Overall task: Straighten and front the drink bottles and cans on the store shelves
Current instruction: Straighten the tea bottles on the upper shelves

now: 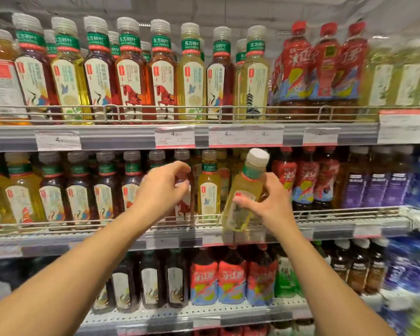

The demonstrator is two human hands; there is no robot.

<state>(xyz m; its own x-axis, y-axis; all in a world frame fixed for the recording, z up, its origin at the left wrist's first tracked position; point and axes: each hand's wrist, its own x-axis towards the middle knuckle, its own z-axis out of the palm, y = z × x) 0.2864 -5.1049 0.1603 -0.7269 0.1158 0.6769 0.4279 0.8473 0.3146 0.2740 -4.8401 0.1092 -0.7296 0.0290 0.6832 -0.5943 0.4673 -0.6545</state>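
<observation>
On the middle shelf [349, 229] my right hand [267, 204] grips a pale yellow tea bottle [245, 190] with a white cap. The bottle leans to the right and is lifted in front of the wire rail. My left hand [165, 187] is beside it, fingers curled around a dark red tea bottle [183, 204] standing in the row, mostly hidden behind the hand. Another upright yellow tea bottle [209, 187] stands between the two hands.
The top shelf [121, 134] carries a row of tea bottles behind a wire rail, with red-labelled bottles [320, 69] to the right. Purple and blue bottles [378, 185] fill the right end of the middle shelf. The lower shelf [204, 316] holds dark and red bottles.
</observation>
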